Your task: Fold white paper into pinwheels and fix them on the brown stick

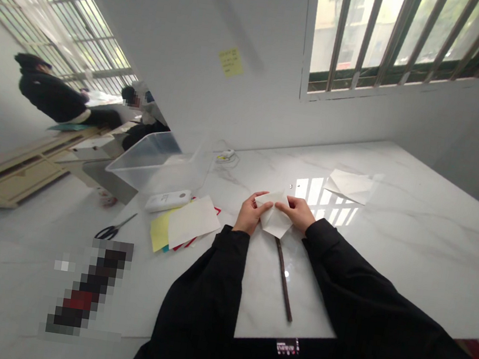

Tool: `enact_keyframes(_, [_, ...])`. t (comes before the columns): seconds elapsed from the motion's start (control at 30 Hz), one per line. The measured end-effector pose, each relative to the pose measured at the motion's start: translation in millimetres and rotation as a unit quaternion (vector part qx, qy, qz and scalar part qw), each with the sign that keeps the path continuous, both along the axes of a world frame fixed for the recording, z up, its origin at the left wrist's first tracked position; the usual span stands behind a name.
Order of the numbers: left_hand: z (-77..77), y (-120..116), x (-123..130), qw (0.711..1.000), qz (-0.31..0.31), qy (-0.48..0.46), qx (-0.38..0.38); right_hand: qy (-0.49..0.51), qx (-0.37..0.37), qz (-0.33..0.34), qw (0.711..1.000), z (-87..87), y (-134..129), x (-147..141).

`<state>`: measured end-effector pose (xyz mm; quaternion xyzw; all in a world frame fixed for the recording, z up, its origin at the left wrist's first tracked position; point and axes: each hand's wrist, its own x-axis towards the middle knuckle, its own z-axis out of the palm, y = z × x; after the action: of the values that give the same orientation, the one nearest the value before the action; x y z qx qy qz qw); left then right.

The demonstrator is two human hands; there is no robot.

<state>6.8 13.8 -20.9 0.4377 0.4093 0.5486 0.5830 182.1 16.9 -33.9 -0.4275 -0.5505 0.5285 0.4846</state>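
Our left hand (251,215) and our right hand (296,213) are close together above the white marble table (420,228), both pinching a folded piece of white paper (274,214) between thumbs and fingers. Neither hand is spread: the fingers press in on the paper from either side, and the folded piece sits between the hands with its lower point toward us. We cannot tell whether that point touches the table.

Just below it, a long dark ruler (283,279) lies on the table, pointing toward us. Off to the right, a loose sheet of white paper (349,185) lies flat. To the left of our hands is a pile of coloured paper (191,223), with yellow, white and red sheets showing. A white plastic gadget (168,200) sits against the pile, and a clear plastic tub (155,162) stands just behind it. Farther left lie black-handled scissors (113,228), and nearer us is a pixelated object (88,286) too blurred to name.

Two other people (92,105) sit beyond the table at the left. A yellow sticky note (231,61) is stuck to the wall, beside a barred window (401,42).
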Motion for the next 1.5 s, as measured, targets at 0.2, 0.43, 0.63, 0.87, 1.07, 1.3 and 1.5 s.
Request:
enact_keyframes(0.2, [-1.1, 1.3, -0.5, 1.000, 0.001, 0.003, -0.004, -0.012, 0.001, -0.006, 1.000, 1.7, -1.0, -0.2])
enact_keyframes(0.43, [-1.8, 2.2, -0.6, 1.000, -0.002, 0.003, -0.001, -0.008, -0.002, -0.001, 1.000, 2.3, -0.6, 0.5])
enact_keyframes(0.63, [-0.8, 1.4, -0.3, 1.000, -0.015, 0.003, 0.002, 0.028, -0.011, -0.002, 1.000, 4.7, -1.2, -0.1])
enact_keyframes(0.87, [-1.5, 0.7, -2.5, 0.997, -0.061, 0.041, 0.012, 0.007, 0.010, -0.104, 0.994, 1.3, -0.3, 1.7])
enact_keyframes(1.07, [1.4, -1.2, -2.0, 0.997, -0.065, 0.042, 0.012, 0.064, -0.009, -0.114, 0.991, -2.6, 3.8, 1.6])
enact_keyframes(1.3, [-1.0, 0.8, -2.2, 0.997, -0.062, 0.051, 0.011, 0.104, -0.036, -0.129, 0.985, -2.5, 4.6, -0.1])
enact_keyframes(1.5, [0.1, 0.5, -1.6, 0.997, -0.059, 0.046, 0.008, 0.107, -0.036, -0.153, 0.982, -0.4, 4.0, -0.2])
